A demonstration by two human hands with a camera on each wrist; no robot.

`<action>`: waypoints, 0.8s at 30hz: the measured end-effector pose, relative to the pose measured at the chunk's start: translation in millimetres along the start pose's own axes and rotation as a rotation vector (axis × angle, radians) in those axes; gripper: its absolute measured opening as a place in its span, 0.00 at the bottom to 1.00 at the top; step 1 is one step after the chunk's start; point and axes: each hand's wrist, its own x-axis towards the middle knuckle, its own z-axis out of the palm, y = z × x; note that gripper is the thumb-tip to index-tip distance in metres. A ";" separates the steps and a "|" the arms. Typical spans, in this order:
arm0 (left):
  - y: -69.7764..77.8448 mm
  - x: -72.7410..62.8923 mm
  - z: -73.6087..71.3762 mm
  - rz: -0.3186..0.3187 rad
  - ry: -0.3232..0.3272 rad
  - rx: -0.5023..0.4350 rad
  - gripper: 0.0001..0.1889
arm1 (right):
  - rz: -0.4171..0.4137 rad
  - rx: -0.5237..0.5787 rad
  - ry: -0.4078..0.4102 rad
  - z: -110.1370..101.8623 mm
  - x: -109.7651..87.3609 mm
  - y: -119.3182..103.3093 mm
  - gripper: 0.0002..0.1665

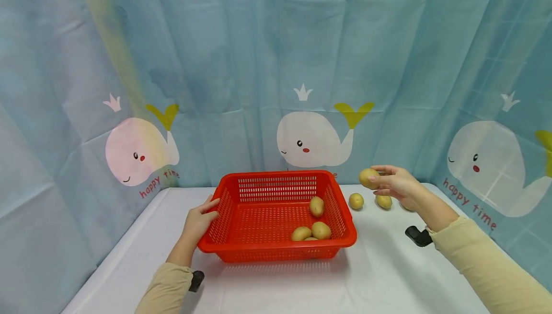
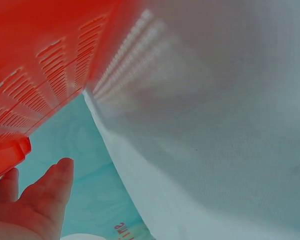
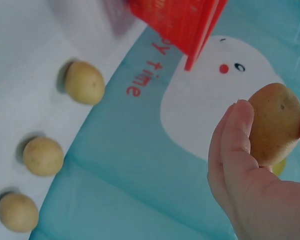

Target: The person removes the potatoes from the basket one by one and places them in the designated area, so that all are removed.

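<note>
My right hand [image 1: 396, 182] pinches a potato [image 1: 369, 178] between fingertips and thumb, raised above the table to the right of the red basket. Close up in the right wrist view, this held potato [image 3: 275, 125] has a small dark spot. The perforated red plastic basket [image 1: 276, 245] sits on the table with several potatoes, among them one potato [image 1: 316, 206] by its right wall and others at the front right corner. At the basket's left rim rests my left hand [image 1: 197, 220], its fingers extended against the edge. In the left wrist view, the fingers [image 2: 50, 192] look fairly straight beside the rim.
Three loose potatoes lie in a row right of the basket: a near one [image 1: 356, 201], a middle one [image 1: 383, 202] and one partly hidden behind my right wrist. A white cloth covers the table [image 1: 276, 287]. Blue whale-print curtains [image 1: 241, 64] hang around the back and sides.
</note>
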 end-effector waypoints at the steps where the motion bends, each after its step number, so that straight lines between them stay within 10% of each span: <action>1: 0.2 -0.2 0.2 0.002 0.000 0.001 0.27 | 0.004 0.008 0.011 -2.4 -0.5 0.0 0.44; 24: 2.1 -0.6 -0.1 0.001 0.003 -0.019 0.26 | 0.028 0.045 0.233 -57.2 -7.3 17.3 0.48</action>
